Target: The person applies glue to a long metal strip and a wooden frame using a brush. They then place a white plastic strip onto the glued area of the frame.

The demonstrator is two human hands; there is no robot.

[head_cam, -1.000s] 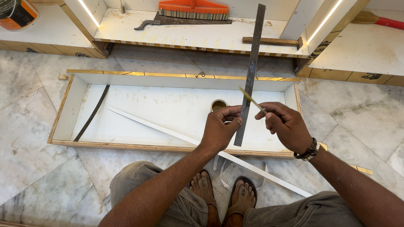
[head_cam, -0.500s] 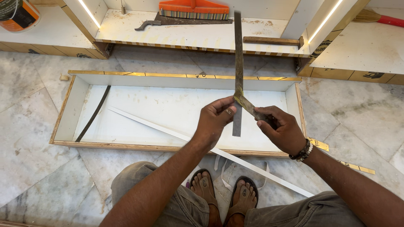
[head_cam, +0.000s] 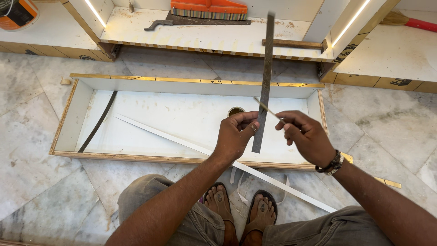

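Observation:
My left hand point(head_cam: 236, 135) pinches the lower part of a long dark flat metal strip point(head_cam: 265, 75), held upright and pointing away from me. My right hand point(head_cam: 306, 136) grips a thin brass-coloured strip point(head_cam: 268, 109) whose tip reaches the dark strip from the right. Both hands hover over a shallow white open box with a gold-edged plywood rim point(head_cam: 191, 81) lying on the marble floor. Inside the box lie a long white strip point(head_cam: 182, 143), a dark curved strip point(head_cam: 98, 123) and a round hole point(head_cam: 235, 110).
White panels with gold edging stand beyond the box, carrying a hand saw point(head_cam: 200, 20), an orange brush point(head_cam: 209, 8) and a hammer point(head_cam: 293, 44). A tin point(head_cam: 16, 12) sits far left, a broom point(head_cam: 409, 20) far right. My sandalled feet point(head_cam: 241, 209) are below.
The dark strip tilted back from vertical to a slight rightward lean. My right hand moved right and lifted the brass strip's tip against it. The view shifted a little.

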